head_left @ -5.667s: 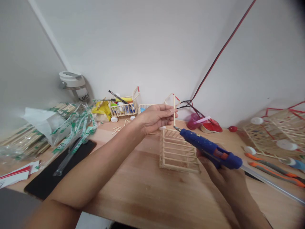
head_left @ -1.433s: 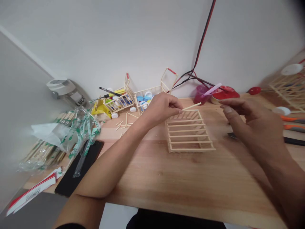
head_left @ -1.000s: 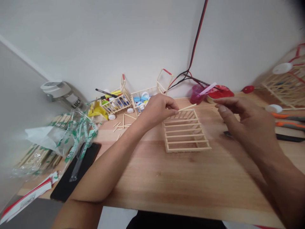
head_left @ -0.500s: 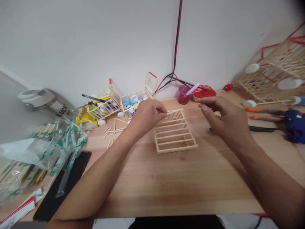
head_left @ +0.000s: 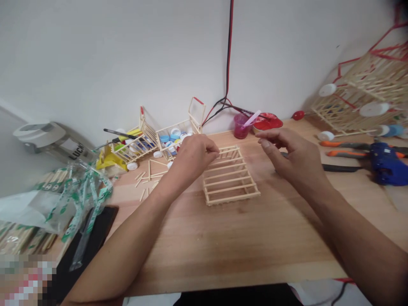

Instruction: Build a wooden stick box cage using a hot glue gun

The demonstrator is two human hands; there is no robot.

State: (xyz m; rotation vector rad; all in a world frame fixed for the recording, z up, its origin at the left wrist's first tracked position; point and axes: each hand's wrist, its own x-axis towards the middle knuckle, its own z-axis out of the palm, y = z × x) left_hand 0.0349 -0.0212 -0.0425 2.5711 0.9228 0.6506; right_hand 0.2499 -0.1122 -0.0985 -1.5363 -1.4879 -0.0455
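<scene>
A small open crate of thin wooden sticks (head_left: 231,182) rests on the wooden table, its parallel slats facing up. Over its far left corner my left hand (head_left: 197,154) bends at the wrist, thumb and fingers pinched together. The fingertips cover whatever may be between them, and I cannot tell whether they touch the crate. My right hand (head_left: 291,153) hovers to the right of the crate, apart from it. Its thumb and index fingertips come close together in a pinch, and anything between them is too small to make out.
Loose cut sticks (head_left: 149,174) lie left of the crate, before two small stick carts (head_left: 134,149) with bottle caps. A purple cup (head_left: 241,127) stands behind. At right are a blue glue gun (head_left: 387,163), orange-handled pliers (head_left: 346,154) and a larger stick cart (head_left: 366,93).
The view has turned slightly right, so everything sits a little further left. Both hands keep nearly the same pose, and the crate stays in place on the table.
</scene>
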